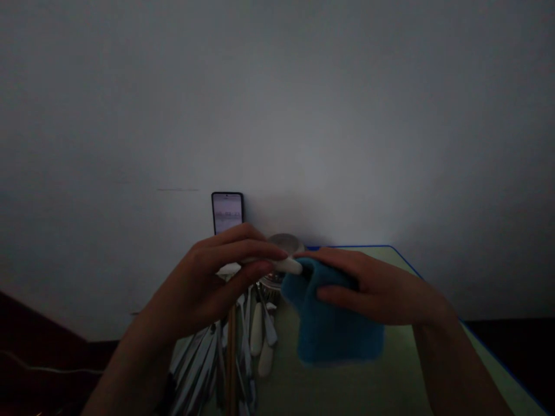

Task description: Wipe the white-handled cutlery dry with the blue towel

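A white-handled utensil (291,266) is pinched between the thumb and fingers of my left hand (221,271). Its right end goes into a fold of a blue cloth (336,338), so what kind of utensil it is stays hidden. My right hand (373,286) is closed on the cloth, fingers on top and thumb in front, and the rest of the cloth hangs below. Under my left hand lies a spread of metal cutlery (199,370), with white-handled pieces (256,329) at its right side.
A round clear container (284,240) stands behind my hands, partly covered by them. A phone (228,209) leans upright against the pale wall (347,115). Wooden chopsticks (231,358) lie among the cutlery. The light green table (347,387) has a blue edge.
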`<action>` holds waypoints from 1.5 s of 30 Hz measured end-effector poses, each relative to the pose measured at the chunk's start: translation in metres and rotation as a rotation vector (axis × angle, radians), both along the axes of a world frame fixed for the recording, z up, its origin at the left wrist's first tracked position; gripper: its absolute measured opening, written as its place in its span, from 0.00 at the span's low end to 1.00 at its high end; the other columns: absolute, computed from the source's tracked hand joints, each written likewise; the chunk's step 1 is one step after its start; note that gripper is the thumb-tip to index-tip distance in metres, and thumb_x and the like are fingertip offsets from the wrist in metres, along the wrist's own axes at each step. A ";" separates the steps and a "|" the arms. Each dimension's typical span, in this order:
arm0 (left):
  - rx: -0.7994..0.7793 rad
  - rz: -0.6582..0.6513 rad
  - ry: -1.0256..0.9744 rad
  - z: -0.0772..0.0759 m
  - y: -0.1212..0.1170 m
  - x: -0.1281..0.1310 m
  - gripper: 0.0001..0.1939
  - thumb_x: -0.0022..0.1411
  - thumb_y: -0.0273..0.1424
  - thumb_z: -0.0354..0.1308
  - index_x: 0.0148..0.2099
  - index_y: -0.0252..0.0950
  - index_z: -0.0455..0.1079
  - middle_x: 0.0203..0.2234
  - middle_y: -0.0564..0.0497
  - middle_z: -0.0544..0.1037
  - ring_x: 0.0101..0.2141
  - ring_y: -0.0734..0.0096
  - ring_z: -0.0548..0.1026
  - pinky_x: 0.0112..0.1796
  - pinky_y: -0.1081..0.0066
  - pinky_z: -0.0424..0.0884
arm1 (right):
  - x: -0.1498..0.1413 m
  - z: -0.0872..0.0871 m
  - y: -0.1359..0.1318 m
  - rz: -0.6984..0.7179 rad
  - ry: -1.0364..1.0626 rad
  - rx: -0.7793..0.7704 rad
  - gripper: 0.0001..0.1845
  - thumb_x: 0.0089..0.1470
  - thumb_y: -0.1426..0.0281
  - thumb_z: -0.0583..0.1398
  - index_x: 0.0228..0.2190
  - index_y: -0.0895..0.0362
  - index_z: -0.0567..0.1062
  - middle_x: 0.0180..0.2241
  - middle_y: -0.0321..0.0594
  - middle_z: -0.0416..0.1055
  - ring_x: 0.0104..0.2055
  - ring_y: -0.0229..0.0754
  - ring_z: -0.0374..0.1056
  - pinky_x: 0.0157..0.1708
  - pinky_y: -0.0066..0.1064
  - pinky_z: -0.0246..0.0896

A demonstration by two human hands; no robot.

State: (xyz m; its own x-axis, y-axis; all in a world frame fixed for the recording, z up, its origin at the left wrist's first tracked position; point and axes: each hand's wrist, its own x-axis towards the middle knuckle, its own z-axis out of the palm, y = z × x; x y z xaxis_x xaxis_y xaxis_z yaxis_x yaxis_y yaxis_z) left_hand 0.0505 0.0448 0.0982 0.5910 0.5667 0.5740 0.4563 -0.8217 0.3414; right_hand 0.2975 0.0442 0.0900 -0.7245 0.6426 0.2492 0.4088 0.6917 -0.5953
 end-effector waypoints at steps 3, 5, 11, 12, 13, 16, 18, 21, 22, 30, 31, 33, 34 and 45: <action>-0.018 0.024 0.016 -0.003 0.000 -0.002 0.13 0.62 0.26 0.54 0.48 0.45 0.66 0.37 0.58 0.70 0.37 0.79 0.70 0.37 0.81 0.64 | 0.004 -0.001 0.002 -0.106 -0.057 -0.026 0.17 0.55 0.66 0.57 0.48 0.54 0.68 0.40 0.36 0.72 0.38 0.37 0.68 0.38 0.27 0.60; -0.090 0.048 0.055 -0.006 -0.002 -0.003 0.15 0.62 0.27 0.54 0.50 0.46 0.63 0.39 0.58 0.71 0.38 0.78 0.71 0.37 0.80 0.65 | 0.003 -0.002 0.003 -0.173 -0.089 -0.011 0.11 0.55 0.66 0.57 0.41 0.56 0.71 0.34 0.35 0.73 0.33 0.36 0.67 0.33 0.26 0.58; -0.398 0.099 0.341 -0.005 -0.011 0.005 0.11 0.64 0.39 0.49 0.44 0.43 0.68 0.27 0.58 0.74 0.26 0.75 0.71 0.27 0.76 0.63 | -0.006 -0.005 0.002 -0.186 -0.106 0.126 0.07 0.56 0.67 0.56 0.34 0.56 0.73 0.29 0.33 0.72 0.29 0.33 0.66 0.30 0.25 0.54; -0.411 0.103 0.382 -0.003 -0.012 0.007 0.12 0.65 0.40 0.47 0.42 0.42 0.69 0.25 0.57 0.73 0.25 0.74 0.71 0.27 0.75 0.62 | -0.007 -0.005 0.002 -0.185 -0.109 0.141 0.07 0.56 0.66 0.56 0.33 0.56 0.73 0.28 0.33 0.71 0.28 0.33 0.65 0.29 0.25 0.54; -0.414 0.110 0.405 -0.001 -0.013 0.009 0.13 0.65 0.41 0.47 0.40 0.41 0.70 0.24 0.57 0.73 0.25 0.74 0.70 0.27 0.75 0.61 | -0.007 -0.005 0.003 -0.180 -0.109 0.150 0.08 0.56 0.66 0.56 0.32 0.56 0.72 0.28 0.33 0.71 0.28 0.33 0.65 0.29 0.24 0.53; -0.384 0.134 0.394 0.003 -0.014 0.011 0.14 0.65 0.41 0.47 0.38 0.39 0.69 0.22 0.57 0.71 0.24 0.74 0.69 0.26 0.74 0.59 | -0.006 -0.005 0.004 -0.160 -0.083 0.144 0.09 0.56 0.65 0.56 0.31 0.57 0.72 0.26 0.32 0.70 0.26 0.32 0.64 0.27 0.23 0.53; -0.365 0.120 0.365 0.004 -0.014 0.011 0.15 0.65 0.41 0.46 0.36 0.38 0.68 0.21 0.57 0.69 0.23 0.74 0.68 0.26 0.74 0.58 | -0.005 -0.004 0.004 -0.179 -0.026 0.122 0.10 0.56 0.65 0.56 0.29 0.57 0.72 0.23 0.30 0.68 0.24 0.31 0.62 0.25 0.22 0.52; -0.367 0.070 0.273 0.004 -0.014 0.013 0.16 0.66 0.40 0.44 0.33 0.36 0.65 0.20 0.58 0.66 0.22 0.76 0.66 0.25 0.75 0.58 | -0.008 -0.003 0.005 -0.348 0.145 0.118 0.13 0.55 0.62 0.56 0.25 0.57 0.71 0.19 0.29 0.65 0.22 0.31 0.60 0.22 0.22 0.51; -0.375 0.057 0.234 0.003 -0.014 0.016 0.16 0.67 0.40 0.43 0.33 0.36 0.64 0.21 0.58 0.66 0.22 0.76 0.65 0.25 0.75 0.58 | -0.010 -0.003 0.005 -0.445 0.234 0.136 0.14 0.54 0.61 0.57 0.25 0.57 0.72 0.19 0.30 0.65 0.22 0.32 0.60 0.21 0.22 0.51; -0.338 0.142 0.149 -0.004 -0.021 0.041 0.16 0.68 0.37 0.37 0.37 0.35 0.62 0.26 0.53 0.68 0.27 0.70 0.66 0.30 0.70 0.62 | -0.026 -0.013 0.009 -0.770 0.856 -0.059 0.17 0.47 0.55 0.61 0.30 0.56 0.74 0.22 0.31 0.68 0.23 0.35 0.61 0.22 0.24 0.56; -0.345 0.150 0.132 -0.006 -0.022 0.044 0.16 0.68 0.38 0.37 0.36 0.35 0.62 0.26 0.53 0.68 0.27 0.70 0.66 0.30 0.70 0.62 | -0.026 -0.017 0.009 -0.753 0.896 -0.120 0.17 0.47 0.55 0.60 0.31 0.56 0.73 0.22 0.31 0.68 0.24 0.35 0.62 0.22 0.24 0.56; -0.366 0.157 0.095 -0.010 -0.021 0.052 0.17 0.68 0.38 0.38 0.36 0.35 0.63 0.25 0.53 0.68 0.27 0.69 0.67 0.29 0.70 0.62 | -0.025 -0.028 0.007 -0.729 0.974 -0.244 0.17 0.48 0.55 0.60 0.33 0.55 0.73 0.24 0.32 0.70 0.25 0.37 0.65 0.25 0.26 0.59; -0.384 0.164 0.071 -0.014 -0.021 0.056 0.18 0.68 0.39 0.38 0.35 0.35 0.64 0.25 0.53 0.68 0.27 0.69 0.68 0.30 0.70 0.62 | -0.023 -0.035 0.005 -0.723 1.012 -0.322 0.18 0.47 0.55 0.60 0.34 0.55 0.72 0.25 0.33 0.72 0.26 0.38 0.66 0.27 0.27 0.61; -0.531 0.179 0.057 -0.096 -0.035 0.084 0.15 0.67 0.38 0.42 0.44 0.35 0.66 0.33 0.46 0.77 0.34 0.63 0.75 0.34 0.67 0.68 | 0.015 -0.138 -0.026 -0.806 1.161 -0.813 0.22 0.40 0.57 0.66 0.36 0.56 0.74 0.26 0.38 0.77 0.26 0.45 0.73 0.26 0.34 0.66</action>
